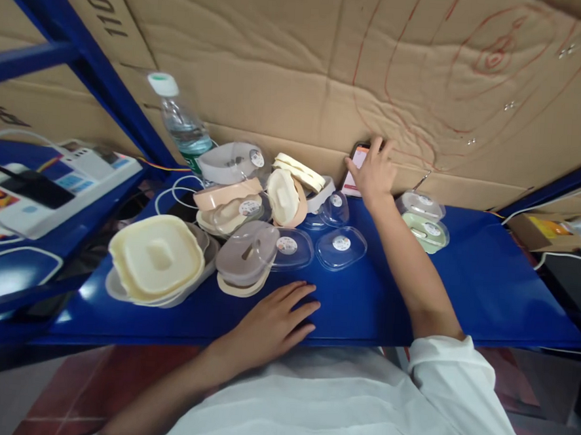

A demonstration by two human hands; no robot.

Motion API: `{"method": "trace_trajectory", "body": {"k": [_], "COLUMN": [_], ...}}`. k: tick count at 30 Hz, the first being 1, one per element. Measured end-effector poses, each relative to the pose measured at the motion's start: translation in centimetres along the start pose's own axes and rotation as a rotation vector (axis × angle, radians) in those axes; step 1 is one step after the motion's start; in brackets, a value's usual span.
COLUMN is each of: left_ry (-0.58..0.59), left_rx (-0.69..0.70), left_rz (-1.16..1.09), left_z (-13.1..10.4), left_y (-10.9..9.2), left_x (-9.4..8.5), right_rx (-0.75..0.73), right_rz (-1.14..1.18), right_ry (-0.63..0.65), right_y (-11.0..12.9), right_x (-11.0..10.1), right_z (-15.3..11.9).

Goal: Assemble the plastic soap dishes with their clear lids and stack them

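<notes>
My left hand (277, 318) lies on the front edge of the blue table (354, 307), its fingers spread and nothing in it. My right hand (376, 170) reaches to the back, touching a phone (356, 172) that leans on the cardboard, its screen lit; the fingers are spread. Left of the middle lie stacked cream containers (157, 255), a greyish lidded box (247, 253), peach pieces (228, 193) and cream pieces (284, 197). Clear lids (341, 248) lie between the hands. A green lidded box (425, 232) sits right of my right forearm.
A water bottle (183, 122) stands at the back left. Cardboard (280, 59) walls the back. Blue frame bars (103, 68) rise at the left. A power strip (83, 188) and cables lie at the left, a small carton (540, 233) at the right.
</notes>
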State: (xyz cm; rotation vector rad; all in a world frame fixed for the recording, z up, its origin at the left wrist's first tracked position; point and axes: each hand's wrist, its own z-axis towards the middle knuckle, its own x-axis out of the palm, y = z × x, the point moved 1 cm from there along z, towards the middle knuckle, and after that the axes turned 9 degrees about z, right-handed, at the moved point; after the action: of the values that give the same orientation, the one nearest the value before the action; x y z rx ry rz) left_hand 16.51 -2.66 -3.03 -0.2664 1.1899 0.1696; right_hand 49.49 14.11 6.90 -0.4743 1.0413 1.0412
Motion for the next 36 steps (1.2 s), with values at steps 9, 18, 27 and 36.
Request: {"method": "trace_trajectory", "body": {"k": [9,18,27,36], "left_ry": [-0.002,-0.009,-0.007,-0.011], "left_rx": [0.002,0.001,0.009,0.0], "left_rz": [0.006,-0.001,0.003,0.004], "left_z": [-0.1,-0.1,0.0,-0.1], "left_y": [0.0,0.0,0.0,0.1], "left_x": [0.0,0.1,-0.1,0.1], "right_rx": [-0.01,-0.008,-0.001,-0.078], "right_rz": [0.083,0.04,0.044,0.097], "right_ry": [-0.021,0.001,-0.014,-0.077], "right_y": [-1.5,-2.1,-1.9,-2.7], "right_x": [-0.6,-0.5,-0.5,1.3], "right_z": [-0.6,-1.0,-1.0,-3.3]}}
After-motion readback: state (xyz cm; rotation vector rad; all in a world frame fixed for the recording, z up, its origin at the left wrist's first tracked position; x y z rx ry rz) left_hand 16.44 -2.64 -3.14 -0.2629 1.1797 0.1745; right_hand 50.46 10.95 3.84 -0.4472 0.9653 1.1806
